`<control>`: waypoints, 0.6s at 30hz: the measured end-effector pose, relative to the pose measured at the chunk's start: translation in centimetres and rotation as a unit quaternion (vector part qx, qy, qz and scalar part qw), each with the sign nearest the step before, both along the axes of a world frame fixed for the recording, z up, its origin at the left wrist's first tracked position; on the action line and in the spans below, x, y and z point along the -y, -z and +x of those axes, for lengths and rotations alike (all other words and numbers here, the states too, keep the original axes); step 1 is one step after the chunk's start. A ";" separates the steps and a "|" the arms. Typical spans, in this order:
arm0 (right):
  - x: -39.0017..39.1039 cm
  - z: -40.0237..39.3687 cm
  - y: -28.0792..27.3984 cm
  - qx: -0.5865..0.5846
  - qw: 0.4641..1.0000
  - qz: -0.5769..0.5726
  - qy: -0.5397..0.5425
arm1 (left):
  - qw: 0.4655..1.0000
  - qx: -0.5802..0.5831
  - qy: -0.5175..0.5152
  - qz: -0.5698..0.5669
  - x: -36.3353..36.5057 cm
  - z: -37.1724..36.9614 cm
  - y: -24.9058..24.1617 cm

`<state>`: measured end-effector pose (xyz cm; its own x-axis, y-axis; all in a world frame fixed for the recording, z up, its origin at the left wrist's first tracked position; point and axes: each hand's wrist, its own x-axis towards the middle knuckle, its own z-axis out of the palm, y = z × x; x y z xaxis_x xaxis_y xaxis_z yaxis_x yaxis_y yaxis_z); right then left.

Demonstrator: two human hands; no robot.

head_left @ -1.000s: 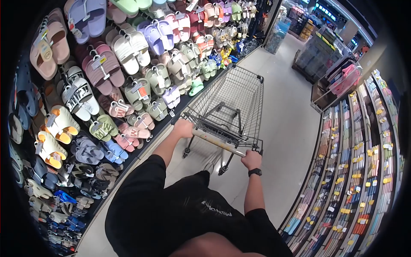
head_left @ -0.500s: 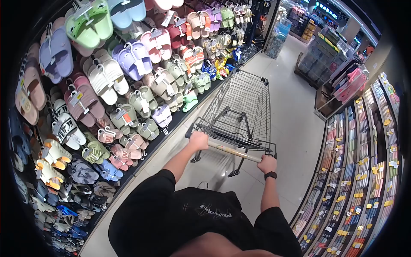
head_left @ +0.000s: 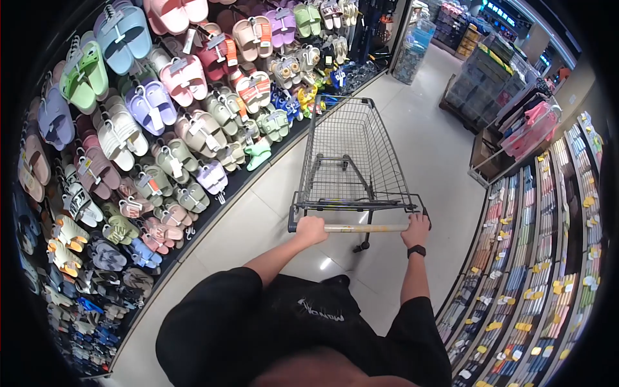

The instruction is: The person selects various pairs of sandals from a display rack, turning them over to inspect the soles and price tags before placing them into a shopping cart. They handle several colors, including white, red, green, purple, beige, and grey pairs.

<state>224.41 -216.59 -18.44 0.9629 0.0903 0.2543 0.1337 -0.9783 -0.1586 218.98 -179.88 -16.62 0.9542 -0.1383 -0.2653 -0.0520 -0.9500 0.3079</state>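
A wire shopping cart point(head_left: 351, 155) stands in front of me in the aisle, and its basket holds nothing that I can see. My left hand point(head_left: 311, 230) is closed around the left end of the cart's pale handle bar point(head_left: 367, 228). Near the bar's right end, my right hand point(head_left: 416, 229) is wrapped over it, with a dark watch point(head_left: 417, 250) on the wrist. Both arms reach forward from black short sleeves.
Rows of hanging slippers point(head_left: 122, 135) cover the left wall. Shelves of small folded goods point(head_left: 516, 277) with yellow tags curve along the right. Ahead on the right stand a clothes rack point(head_left: 525, 132) and a stack of grey boxes point(head_left: 480, 84). A blue-topped bin point(head_left: 416, 51) is farther off.
The cart has swung so its front points more to the left, and its handle now lies nearly level. Both hands stay on the bar. The slipper wall has shifted leftward in view.
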 end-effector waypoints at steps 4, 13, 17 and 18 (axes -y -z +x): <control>1.1 1.9 -0.3 0.064 0.992 0.018 0.106 | 0.995 -0.098 -0.017 -0.029 8.3 3.1 0.3; -1.1 0.6 1.2 0.024 0.957 0.279 0.072 | 0.716 -0.281 -0.294 -0.567 24.5 10.5 4.7; 6.4 3.7 1.4 0.025 0.960 0.275 0.039 | 0.592 -0.351 -0.373 -0.623 29.4 13.1 4.7; 8.6 4.6 1.8 0.022 0.960 0.277 0.024 | 0.751 -0.222 -0.214 -0.584 29.6 14.5 6.1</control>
